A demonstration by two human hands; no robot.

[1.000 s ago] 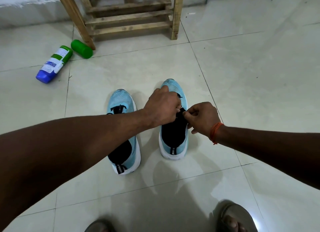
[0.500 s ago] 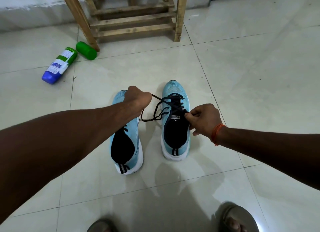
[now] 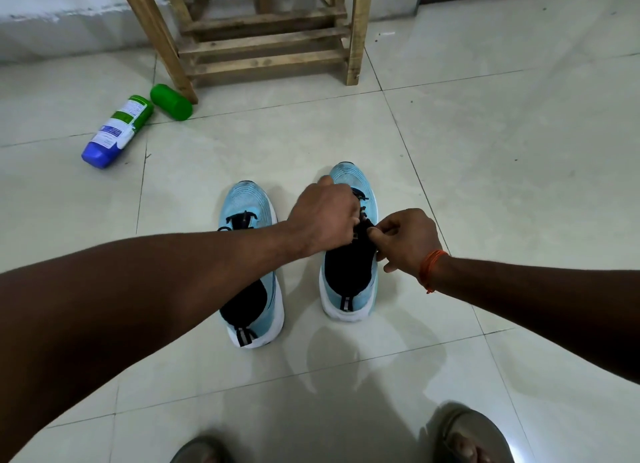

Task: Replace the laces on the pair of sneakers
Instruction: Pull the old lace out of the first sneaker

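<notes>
Thin black shoelace (image 3: 362,199) on pale-blue knit sneaker (image 3: 348,175), likely limp and slippery, being pinched close to the eyelets by right hand (image 3: 408,241), grip of left hand (image 3: 325,216) hidden.

1. Left sneaker (image 3: 247,203): pale blue, white sole, black collar. Upright on the floor (image 3: 485,185), toe pointing away.
2. Right sneaker (image 3: 348,177): a match, just beside it, set slightly farther away.
3. Left lace (image 3: 242,217) and right lace (image 3: 362,199): black, threaded through eyelets, both partly hidden.

The pale tiled floor (image 3: 485,151) is carrying two light-blue fabric sneakers (image 3: 247,203), a toppled blue-and-green plastic bottle (image 3: 117,130), a green cylindrical cap (image 3: 171,101) and a wooden stool (image 3: 358,29).
</notes>
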